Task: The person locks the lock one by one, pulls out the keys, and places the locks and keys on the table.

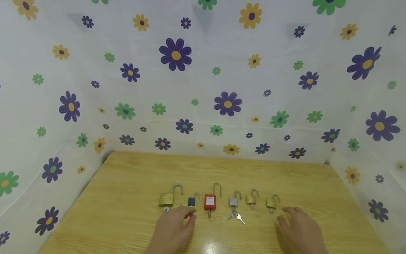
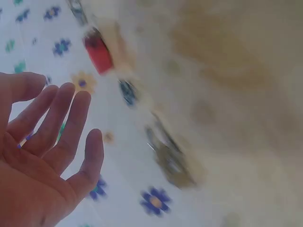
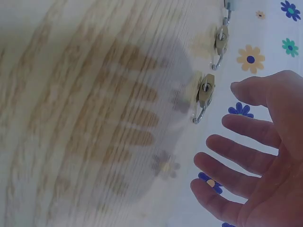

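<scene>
Several padlocks with raised shackles lie in a row across the table. At the left is a large brass padlock (image 1: 166, 199), then a small blue padlock (image 1: 191, 201) and a red padlock (image 1: 210, 202) with a white label. Further right come a grey padlock (image 1: 233, 201) and two small brass padlocks (image 1: 251, 200) (image 1: 271, 203). My left hand (image 1: 175, 225), fingers relaxed and holding nothing, is just in front of the large brass and blue padlocks. My right hand (image 1: 301, 225) is beside the rightmost brass padlock, its fingers spread and nothing in them in the right wrist view.
Keys (image 1: 240, 218) hang from the grey padlock, and a key (image 1: 166, 209) sits in the large brass one. The wooden table (image 1: 133, 173) is bounded at the back and sides by a white flowered cloth (image 1: 203, 81).
</scene>
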Motion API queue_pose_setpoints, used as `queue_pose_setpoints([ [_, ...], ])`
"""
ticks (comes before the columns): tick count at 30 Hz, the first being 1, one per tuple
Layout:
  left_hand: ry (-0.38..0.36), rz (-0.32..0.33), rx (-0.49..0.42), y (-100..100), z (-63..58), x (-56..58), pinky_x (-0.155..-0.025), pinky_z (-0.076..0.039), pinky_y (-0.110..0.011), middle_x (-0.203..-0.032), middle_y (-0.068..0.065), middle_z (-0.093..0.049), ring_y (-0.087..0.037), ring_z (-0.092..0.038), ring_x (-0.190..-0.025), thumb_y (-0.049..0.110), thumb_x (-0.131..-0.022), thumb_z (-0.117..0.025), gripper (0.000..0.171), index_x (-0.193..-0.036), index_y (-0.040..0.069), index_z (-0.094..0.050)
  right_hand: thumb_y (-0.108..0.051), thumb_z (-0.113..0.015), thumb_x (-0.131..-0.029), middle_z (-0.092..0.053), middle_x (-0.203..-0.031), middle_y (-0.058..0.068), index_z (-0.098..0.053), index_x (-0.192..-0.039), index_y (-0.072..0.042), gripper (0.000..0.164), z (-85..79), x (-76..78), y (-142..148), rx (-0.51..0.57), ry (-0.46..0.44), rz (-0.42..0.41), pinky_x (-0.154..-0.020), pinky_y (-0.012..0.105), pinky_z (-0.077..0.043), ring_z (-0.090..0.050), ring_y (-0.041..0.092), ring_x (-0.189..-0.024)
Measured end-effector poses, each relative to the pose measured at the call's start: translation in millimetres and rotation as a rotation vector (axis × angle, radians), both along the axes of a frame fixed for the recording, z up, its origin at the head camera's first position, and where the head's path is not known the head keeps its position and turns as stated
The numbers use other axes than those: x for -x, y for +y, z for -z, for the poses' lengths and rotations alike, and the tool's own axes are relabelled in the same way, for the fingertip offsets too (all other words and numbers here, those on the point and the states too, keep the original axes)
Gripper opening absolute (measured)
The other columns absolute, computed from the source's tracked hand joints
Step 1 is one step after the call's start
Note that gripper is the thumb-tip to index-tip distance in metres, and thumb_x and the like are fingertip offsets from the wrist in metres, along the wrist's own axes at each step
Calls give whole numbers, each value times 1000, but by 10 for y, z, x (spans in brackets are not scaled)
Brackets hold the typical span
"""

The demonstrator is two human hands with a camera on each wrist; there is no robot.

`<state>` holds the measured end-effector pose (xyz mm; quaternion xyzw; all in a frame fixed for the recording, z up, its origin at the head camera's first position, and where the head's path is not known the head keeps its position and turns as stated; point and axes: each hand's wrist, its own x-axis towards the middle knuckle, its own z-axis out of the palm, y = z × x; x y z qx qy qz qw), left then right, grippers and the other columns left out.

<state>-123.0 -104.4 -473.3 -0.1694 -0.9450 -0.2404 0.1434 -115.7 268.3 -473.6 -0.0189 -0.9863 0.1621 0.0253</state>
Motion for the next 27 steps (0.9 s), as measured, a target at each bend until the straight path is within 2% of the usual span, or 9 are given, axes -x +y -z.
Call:
queue_pose_setpoints([
  [2, 25, 123, -1, 256, -32, 153, -56, -44, -16, -85, 8, -75, 1, -58, -63, 18, -92, -73, 8, -99, 16, -78, -30, -70, -96, -69, -120, 28, -71, -119, -2, 36, -9, -11, 50, -4, -23, 15, -64, 49, -58, -71, 31, -81],
  [5, -8, 270, 14, 647, -58, 373, -54, -40, -13, -89, 6, -77, 4, -51, -60, 17, -96, -68, 11, -102, 15, -78, -30, -69, -96, -70, -119, 26, -71, -118, -3, 35, -16, -37, 116, -15, -40, 36, -63, 48, -57, -70, 32, -82],
  [9, -24, 348, 86, 1080, -32, 611, -60, -47, -15, -93, 6, -77, 1, -62, -71, 18, -97, -66, 13, -105, 17, -77, -29, -70, -95, -70, -118, 26, -72, -117, -3, 34, -20, -98, 185, -15, -22, 45, -62, 48, -58, -71, 35, -84],
  [13, 5, 396, 163, 1401, 35, 756, -65, -52, -17, -96, 7, -77, -4, -70, -80, 19, -97, -66, 14, -106, 19, -77, -29, -70, -95, -70, -119, 26, -72, -116, -2, 35, -40, -146, 233, -13, -11, 55, -65, 48, -58, -72, 34, -83],
  [17, 39, 421, 262, 1689, 80, 801, -66, -50, -19, -101, 10, -76, -3, -69, -81, 24, -98, -66, 18, -113, 24, -75, -29, -71, -94, -70, -119, 26, -72, -117, -1, 36, -45, -155, 274, -14, -15, 68, -63, 45, -57, -70, 27, -78],
  [21, 50, 444, 348, 1981, 75, 763, -85, -55, -30, -120, 13, -72, -8, -68, -100, 31, -102, -62, 26, -126, 31, -70, -29, -71, -94, -70, -118, 27, -72, -116, 0, 36, -40, -171, 344, -17, -31, 74, -65, 46, -58, -71, 30, -80],
  [24, 20, 459, 390, 2087, 83, 737, -100, -53, -40, -131, 18, -67, -11, -64, -116, 34, -103, -60, 28, -130, 37, -67, -31, -71, -94, -70, -118, 28, -72, -116, 0, 37, -47, -169, 353, -17, -50, 71, -68, 50, -58, -72, 36, -86],
  [27, 12, 430, 456, 2106, 103, 745, -102, -51, -42, -130, 22, -67, -11, -63, -116, 37, -102, -61, 25, -126, 43, -69, -31, -71, -94, -70, -118, 27, -72, -116, -1, 37, -58, -150, 324, -19, -44, 60, -70, 51, -58, -71, 38, -89],
])
